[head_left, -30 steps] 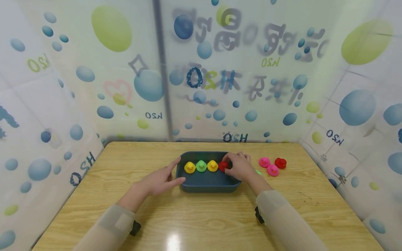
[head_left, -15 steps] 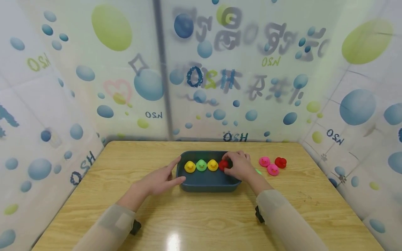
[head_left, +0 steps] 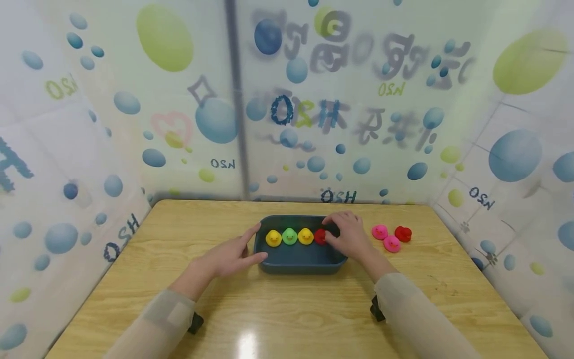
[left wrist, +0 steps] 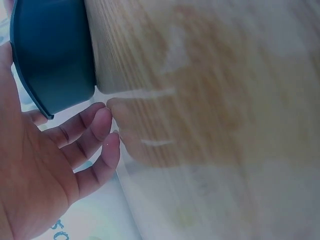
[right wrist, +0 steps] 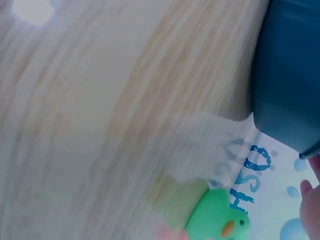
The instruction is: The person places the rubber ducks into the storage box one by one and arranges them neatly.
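Glossy wood-grain table (head_left: pixel 287 311); bubble-print walls (head_left: pixel 202 40) on three sides. Left hand (head_left: pixel 229 257) spread at tray (head_left: pixel 298 269); right hand (head_left: pixel 352 237) loosely parted by red duck (head_left: pixel 319 236) inside.

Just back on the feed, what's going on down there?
A person's right hand is over the right end of the dark tray, thumb at the red duck; two yellow ducks and a green duck share its row. The left hand is at the tray's left end. Outside, to the right, are two pink ducks and another red duck; the right wrist view shows another green duck outside too.
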The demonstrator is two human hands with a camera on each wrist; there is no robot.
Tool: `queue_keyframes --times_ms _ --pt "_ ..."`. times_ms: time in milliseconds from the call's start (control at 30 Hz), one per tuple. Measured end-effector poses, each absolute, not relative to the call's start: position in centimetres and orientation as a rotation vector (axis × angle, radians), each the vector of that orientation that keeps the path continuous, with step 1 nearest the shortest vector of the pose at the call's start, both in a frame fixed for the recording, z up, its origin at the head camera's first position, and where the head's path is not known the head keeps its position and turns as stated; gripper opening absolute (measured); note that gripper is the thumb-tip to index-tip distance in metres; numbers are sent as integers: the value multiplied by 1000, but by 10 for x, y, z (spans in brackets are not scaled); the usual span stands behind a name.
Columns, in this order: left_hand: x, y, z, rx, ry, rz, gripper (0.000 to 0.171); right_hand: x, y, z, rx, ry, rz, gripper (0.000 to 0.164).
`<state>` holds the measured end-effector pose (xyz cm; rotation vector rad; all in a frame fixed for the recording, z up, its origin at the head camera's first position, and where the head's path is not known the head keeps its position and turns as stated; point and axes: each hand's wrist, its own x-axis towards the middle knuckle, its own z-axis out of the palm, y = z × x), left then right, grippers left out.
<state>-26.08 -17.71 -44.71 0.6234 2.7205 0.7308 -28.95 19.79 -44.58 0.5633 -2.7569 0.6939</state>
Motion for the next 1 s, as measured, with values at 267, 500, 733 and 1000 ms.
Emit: queue_keyframes --times_ms 267,500,733,1000 --pt "-260 -174 -445 620 2718 743 102 -280 231 -433 552 -2753 803 25" --pt "-260 -174 -444 616 2716 746 101 -269 275 -426 505 -2804 892 25" --pt "-261 -175 -446 611 2721 738 101 -256 302 -428 533 -2898 956 28" --pt "-261 -175 -447 598 2725 731 101 -246 315 -438 612 -3012 1095 38"
